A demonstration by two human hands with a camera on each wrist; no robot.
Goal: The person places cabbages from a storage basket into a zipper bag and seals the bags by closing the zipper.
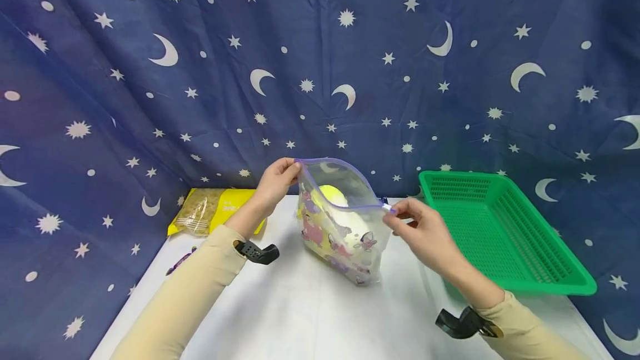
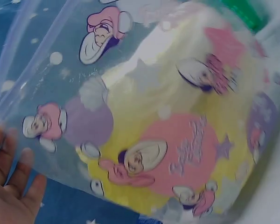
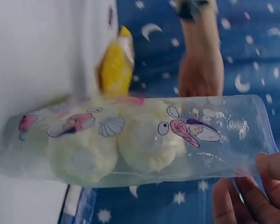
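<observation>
A clear zip bag [image 1: 320, 238] with a purple mouth and printed pink and purple cartoon figures stands upright on the table, its mouth spread apart. Pale yellow and white rounded things [image 1: 350, 224] fill its lower part; their kind is not plain, though two round ends show in the right wrist view. My left hand [image 1: 277, 179] pinches the mouth's far left corner between thumb and fingers. At the near right corner, beside the white slider [image 1: 387, 208], my right hand [image 1: 422, 232] pinches the purple edge. Both hands stay above the tabletop.
To the right stands a green plastic basket [image 1: 547, 286]. A yellow package with a see-through window [image 1: 235, 204] lies at the back left, near a small purple wrapped item [image 1: 181, 260]. Behind the white table [image 1: 300, 321] hangs a blue star-and-moon curtain [image 1: 320, 43].
</observation>
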